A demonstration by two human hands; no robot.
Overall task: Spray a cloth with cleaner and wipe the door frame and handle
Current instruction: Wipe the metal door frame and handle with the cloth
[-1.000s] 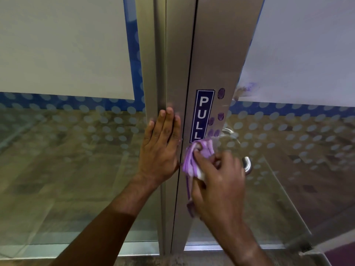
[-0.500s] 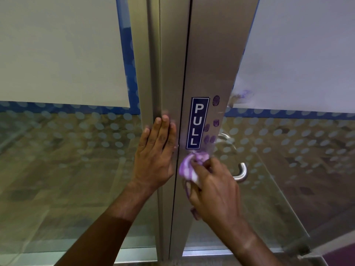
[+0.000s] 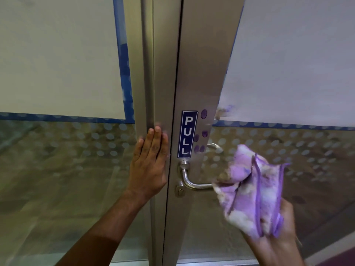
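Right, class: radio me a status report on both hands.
Left hand flat on frame. Right hand gripping cloth, off the handle. Nothing blocking.

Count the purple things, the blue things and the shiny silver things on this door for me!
Purple: 6, the cloth and 5 fingerprint smudges
Blue: 1, the PULL sign
Silver: 2, the door handle and the keyhole
Total: 9

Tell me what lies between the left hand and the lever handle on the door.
In the head view, only bare metal frame and its dark vertical seam separate the left hand from the handle.
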